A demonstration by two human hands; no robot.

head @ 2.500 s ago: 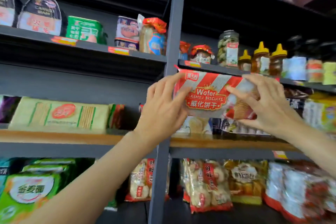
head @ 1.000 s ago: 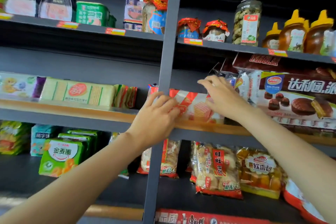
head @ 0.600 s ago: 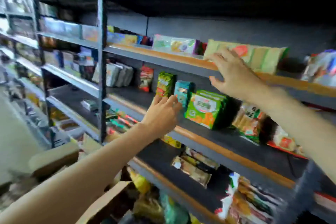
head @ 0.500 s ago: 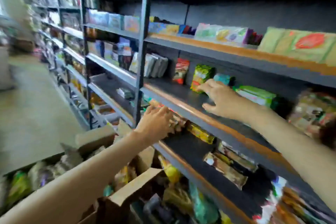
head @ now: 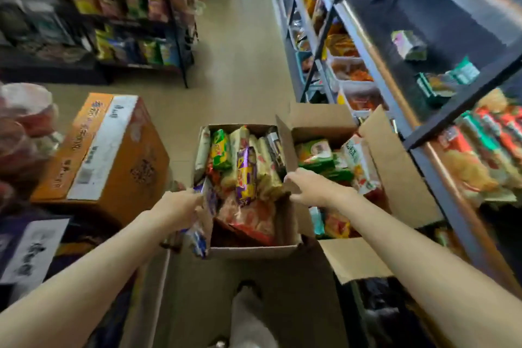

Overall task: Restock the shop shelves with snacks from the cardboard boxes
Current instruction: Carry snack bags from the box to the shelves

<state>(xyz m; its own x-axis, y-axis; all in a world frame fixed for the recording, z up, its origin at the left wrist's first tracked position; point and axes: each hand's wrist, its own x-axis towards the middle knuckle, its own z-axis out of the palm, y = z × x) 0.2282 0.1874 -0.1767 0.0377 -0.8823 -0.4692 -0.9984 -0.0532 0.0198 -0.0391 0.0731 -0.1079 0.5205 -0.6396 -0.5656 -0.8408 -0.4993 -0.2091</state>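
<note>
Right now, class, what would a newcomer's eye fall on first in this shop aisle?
Probably the open cardboard box in the centre, crammed with bright snack packets, with both hands reaching in: the left hand at its near-left edge, the right hand over its right wall. A sealed orange carton sits to the left.

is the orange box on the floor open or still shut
Shut. The orange box has its top flaps closed flat, with a pale strip running along the seam and nothing showing inside, unlike the open snack box beside it.
</note>
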